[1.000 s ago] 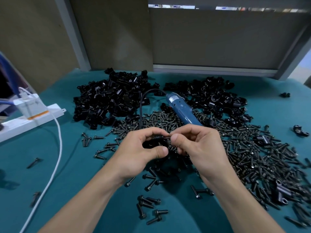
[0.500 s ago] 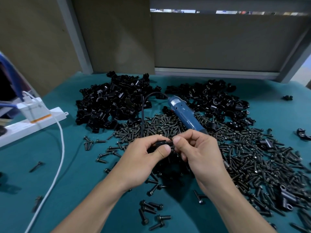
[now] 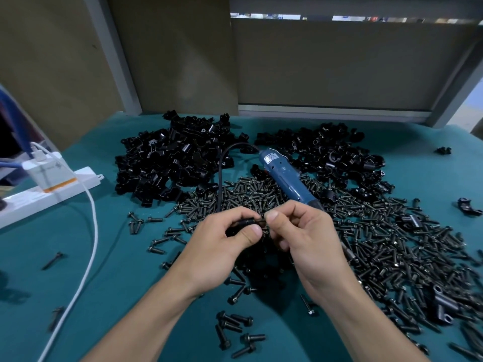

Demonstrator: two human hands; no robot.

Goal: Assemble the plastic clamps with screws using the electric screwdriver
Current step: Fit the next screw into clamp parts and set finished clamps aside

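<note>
— Where is the clamp [image 3: 244,222] held?
— It is gripped in the left hand [image 3: 219,246] at the centre of the frame, with the thumb curled under it, above the teal table [image 3: 117,283].
— And the right hand [image 3: 305,239]?
— It is closed at the clamp's right end. A screw [image 3: 261,220] is pinched between thumb and forefinger and is set against the clamp.
— Is the electric screwdriver [image 3: 285,178] gripped?
— No. It is left lying just above the hands on the heap of screws [image 3: 379,244], with its cord [image 3: 220,173] looped to the upper left.
— What else is seen?
— Two heaps of clamps [image 3: 172,163] are piled at upper centre. A power strip [image 3: 52,189] and a white cable [image 3: 91,244] are laid at the left.
</note>
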